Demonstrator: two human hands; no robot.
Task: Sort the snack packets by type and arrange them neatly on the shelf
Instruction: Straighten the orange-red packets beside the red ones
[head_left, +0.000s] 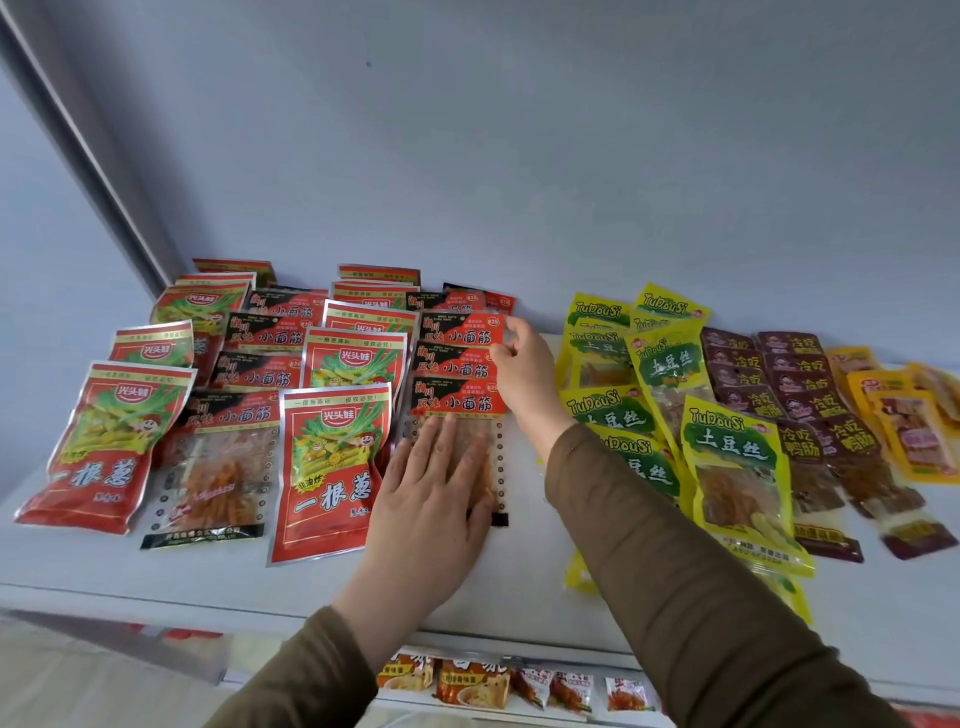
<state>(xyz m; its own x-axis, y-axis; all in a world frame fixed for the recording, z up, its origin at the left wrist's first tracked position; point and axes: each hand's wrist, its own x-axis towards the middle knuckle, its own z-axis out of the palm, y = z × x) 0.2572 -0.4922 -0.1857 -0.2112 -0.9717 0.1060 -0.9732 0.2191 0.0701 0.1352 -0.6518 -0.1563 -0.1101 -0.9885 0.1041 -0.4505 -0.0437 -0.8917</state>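
Shelf (519, 587): five packet types in overlapping columns, long axes front-to-back. Left hand (431, 499) lies flat, fingers straight, on front black-red packet (457, 415). Right hand (524, 374) pinches rear packet (460, 330) corner.

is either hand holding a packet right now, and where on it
The right hand pinches a black-and-red packet at its top right corner. The left hand lies flat on the front packet, gripping nothing.

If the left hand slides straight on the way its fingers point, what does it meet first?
The left hand lies flat on a clear packet; straight ahead it likely meets that packet's red and black header, then the overlapped packets behind.
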